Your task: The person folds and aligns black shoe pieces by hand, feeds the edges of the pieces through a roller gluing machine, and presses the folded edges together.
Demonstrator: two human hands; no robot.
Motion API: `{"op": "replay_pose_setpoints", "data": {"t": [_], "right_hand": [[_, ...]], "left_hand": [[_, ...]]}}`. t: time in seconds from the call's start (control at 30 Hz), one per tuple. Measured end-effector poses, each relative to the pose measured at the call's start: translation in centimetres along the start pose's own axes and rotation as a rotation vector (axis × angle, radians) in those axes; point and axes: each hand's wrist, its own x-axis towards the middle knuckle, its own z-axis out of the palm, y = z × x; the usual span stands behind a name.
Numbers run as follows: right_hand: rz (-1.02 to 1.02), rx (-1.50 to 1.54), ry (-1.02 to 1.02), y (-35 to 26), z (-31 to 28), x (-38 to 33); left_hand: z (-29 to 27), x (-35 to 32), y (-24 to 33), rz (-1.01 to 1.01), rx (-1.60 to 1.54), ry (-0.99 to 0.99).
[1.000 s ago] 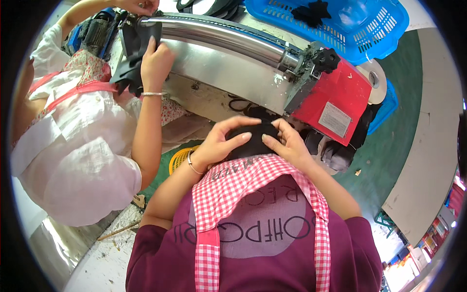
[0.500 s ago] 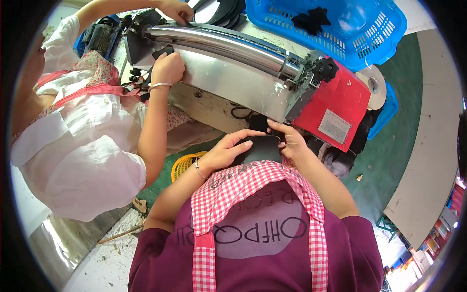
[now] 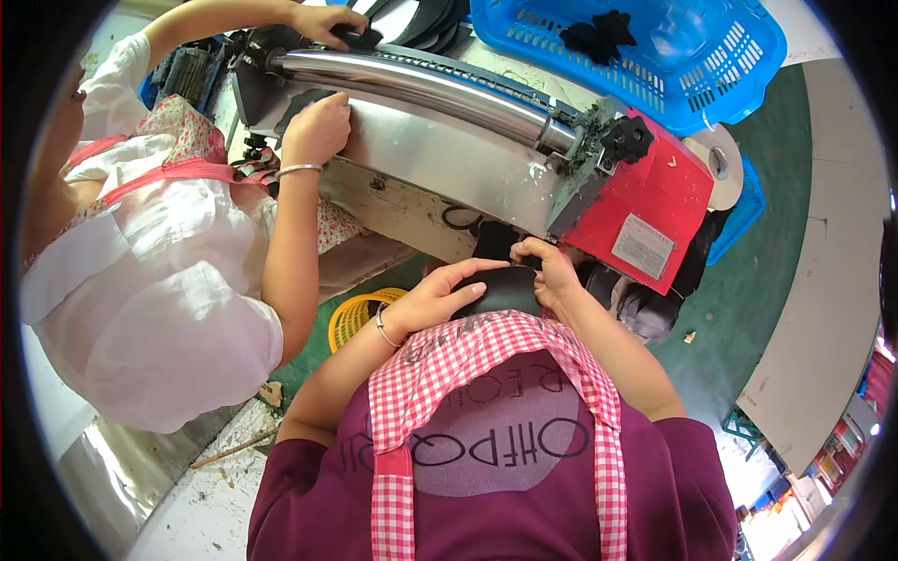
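Head view, read from the left: a co-worker in a white top (image 3: 140,280) leans at the long machine, one hand (image 3: 316,131) closed against its steel front plate (image 3: 440,154), the other (image 3: 323,21) gripping a dark part beyond the shiny roller (image 3: 421,84). Nearer the middle, the wearer's left hand (image 3: 440,297) lies curved over a black piece of material (image 3: 505,288) held just above the pink checked apron (image 3: 486,365); its fingers are pressed flat on top, not clenched. The right hand (image 3: 552,279) pinches the piece's far edge with bent fingertips. To handle it well, both hands should keep the piece flat and evenly tensioned, fingers well away from the roller. The machine's red end housing (image 3: 655,206) crowds the space just ahead. A yellow basket (image 3: 360,313) sits below, and a blue basket (image 3: 655,47) at the upper right.
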Motion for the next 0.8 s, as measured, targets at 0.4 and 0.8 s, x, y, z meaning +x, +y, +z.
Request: {"op": "replay_pose_setpoints", "data": {"t": [0.4, 0.8], "right_hand": [[-0.525, -1.070, -0.618, -25.8, 7.7, -10.9], [-0.221, -1.621, -0.920, -25.1, 17.1, 9.7]], "left_hand": [[-6.1, 2.9, 5.4, 0.112, 0.183, 0.549], [-8.2, 8.6, 10.3, -0.077, 0.756, 0.791]]}}
